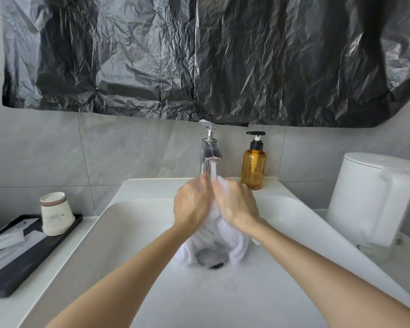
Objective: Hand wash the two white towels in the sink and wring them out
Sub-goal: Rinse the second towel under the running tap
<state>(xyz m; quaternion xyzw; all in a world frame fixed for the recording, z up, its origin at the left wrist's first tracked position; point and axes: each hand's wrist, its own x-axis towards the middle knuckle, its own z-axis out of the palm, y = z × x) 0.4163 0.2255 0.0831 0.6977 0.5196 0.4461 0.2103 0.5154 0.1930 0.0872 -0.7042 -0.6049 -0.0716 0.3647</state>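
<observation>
At twelve o'clock, across the grey tiled wall, a wide black crinkled plastic sheet (199, 55). Below it, down to six o'clock, a white ceramic sink (133, 233). At three o'clock, beside the sink, a white plastic jug with lid and broad handle (369, 200). At eight o'clock, a long black tray (21, 268).

In the middle of the basin, a wet white towel cloth (234, 247), bunched upward, lower folds round the dark drain (210, 258); one towel or two, impossible to tell. Left hand (192, 204) and right hand (236, 204) touching side by side, fingers curled tight round the upper cloth, under the water stream.

At twelve o'clock from the hands, a chrome tap (210, 150), running. At one o'clock, an amber pump bottle with black head (253, 169) on the sink ledge. At nine o'clock, a stack of white paper cups (56, 214) on the tray.
</observation>
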